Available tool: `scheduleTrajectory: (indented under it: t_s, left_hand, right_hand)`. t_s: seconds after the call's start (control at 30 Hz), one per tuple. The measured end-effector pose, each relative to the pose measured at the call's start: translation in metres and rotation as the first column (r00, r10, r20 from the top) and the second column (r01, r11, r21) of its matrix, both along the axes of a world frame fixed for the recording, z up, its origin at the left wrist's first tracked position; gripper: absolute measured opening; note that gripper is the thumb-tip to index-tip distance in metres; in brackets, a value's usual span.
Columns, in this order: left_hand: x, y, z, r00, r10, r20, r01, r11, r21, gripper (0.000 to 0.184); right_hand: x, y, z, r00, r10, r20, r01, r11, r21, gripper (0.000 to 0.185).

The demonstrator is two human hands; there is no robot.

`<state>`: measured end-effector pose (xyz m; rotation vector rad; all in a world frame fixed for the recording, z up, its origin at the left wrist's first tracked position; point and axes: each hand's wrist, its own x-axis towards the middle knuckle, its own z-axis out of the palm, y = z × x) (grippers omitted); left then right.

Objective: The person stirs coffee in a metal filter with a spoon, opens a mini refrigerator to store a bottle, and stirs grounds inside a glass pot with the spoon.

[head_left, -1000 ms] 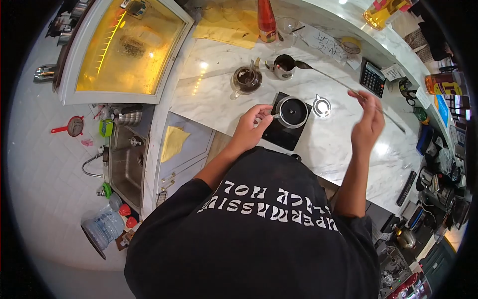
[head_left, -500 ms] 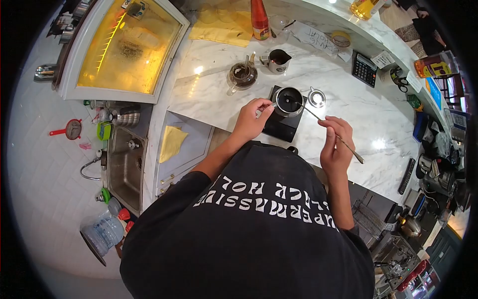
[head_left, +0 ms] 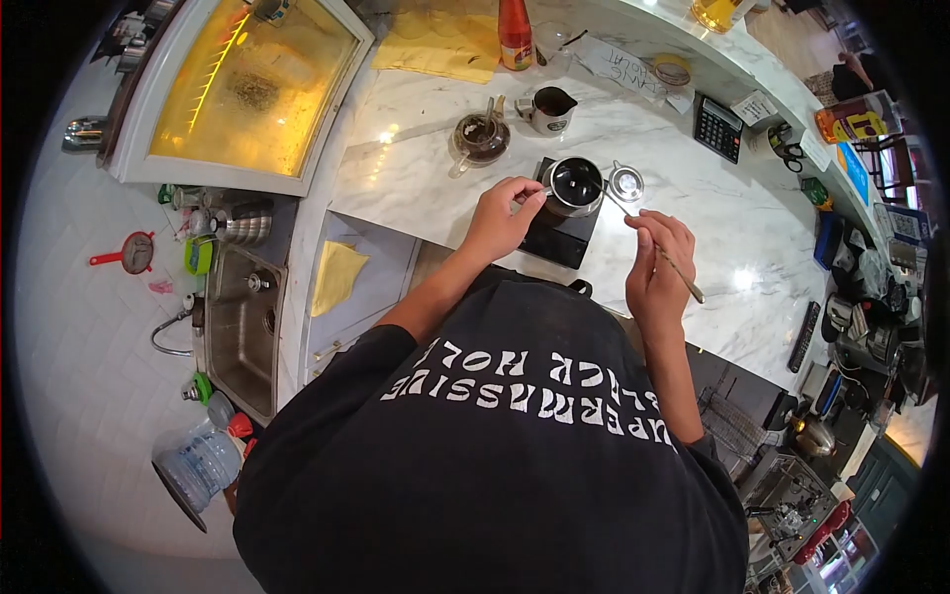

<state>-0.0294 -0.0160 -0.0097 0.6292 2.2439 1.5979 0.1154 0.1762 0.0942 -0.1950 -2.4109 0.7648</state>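
Observation:
A steel cup [head_left: 562, 210] with dark liquid inside stands on a flat black scale [head_left: 551, 244]. At the cup's left side, the thumb and fingers of my left hand [head_left: 503, 216] close on its handle. My right hand [head_left: 661, 265] grips a long thin metal spoon [head_left: 616, 202], slanting down into the cup; its tip is hidden in the dark liquid. A round metal piece like a lid [head_left: 625, 184] lies just right of the cup. Behind stand a glass teapot [head_left: 479, 145] with dark contents and a metal pitcher [head_left: 550, 121].
A red bottle [head_left: 515, 38] and yellow cloth [head_left: 435, 48] sit at the back of the marble counter [head_left: 396, 163]. To the right are a calculator [head_left: 718, 130] and tape roll [head_left: 671, 69]. A glass-fronted cabinet [head_left: 262, 94] and sink [head_left: 242, 332] are at left.
The spoon's outer end has swung slightly left and up with my right hand. My left hand stays at the cup's handle. The whole view has shifted a little.

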Motion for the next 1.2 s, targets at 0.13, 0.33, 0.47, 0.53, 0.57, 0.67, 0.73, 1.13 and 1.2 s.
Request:
scheduleTrajectory:
  t_s: [0.13, 0.33, 0.47, 0.53, 0.57, 0.67, 0.73, 1.13, 1.2]
  left_hand:
    - [-0.002, -0.002, 0.006, 1.000, 0.003, -0.018, -0.004, 1.000, -0.010, 0.025]
    - [-0.007, 0.000, 0.003, 1.000, -0.014, -0.012, 0.014, 1.000, 0.001, 0.022]
    - [-0.009, 0.002, 0.009, 1.000, -0.007, 0.004, 0.007, 1.000, 0.013, 0.019]
    - [-0.010, 0.002, 0.006, 1.000, -0.019, 0.000, 0.019, 1.000, 0.003, 0.019]
    - [-0.011, 0.001, 0.005, 1.000, -0.027, -0.006, 0.027, 1.000, 0.000, 0.019]
    - [-0.013, 0.000, 0.008, 0.999, -0.045, -0.008, 0.044, 0.998, -0.040, 0.021]
    - [-0.014, -0.001, 0.012, 0.998, -0.064, 0.010, 0.064, 0.995, -0.079, 0.022]
    - [-0.022, 0.003, 0.016, 0.986, -0.139, 0.086, 0.149, 0.983, -0.111, 0.023]
    - [-0.024, 0.005, 0.018, 0.983, -0.142, 0.120, 0.157, 0.980, -0.122, 0.023]
  right_hand:
    - [0.006, 0.004, 0.002, 1.000, 0.005, -0.010, -0.005, 1.000, 0.018, 0.008]
    - [0.000, -0.003, 0.004, 1.000, -0.010, 0.027, 0.009, 0.999, 0.037, 0.008]
    - [0.009, 0.004, 0.008, 1.000, 0.020, 0.018, -0.021, 0.999, 0.042, 0.012]
    - [0.005, 0.003, 0.007, 0.999, 0.045, 0.010, -0.045, 0.997, 0.068, 0.007]
    - [0.002, 0.001, 0.008, 0.998, 0.051, 0.022, -0.052, 0.996, 0.071, 0.007]
    - [-0.001, 0.002, 0.010, 0.999, 0.034, 0.038, -0.035, 0.999, 0.035, 0.007]
    - [0.003, 0.009, 0.012, 0.998, 0.048, 0.043, -0.050, 0.997, 0.054, 0.007]
    - [-0.002, 0.014, 0.015, 0.991, 0.132, 0.035, -0.134, 0.990, 0.036, 0.007]
    - [-0.007, 0.011, 0.014, 0.990, 0.130, 0.052, -0.131, 0.991, 0.024, 0.007]
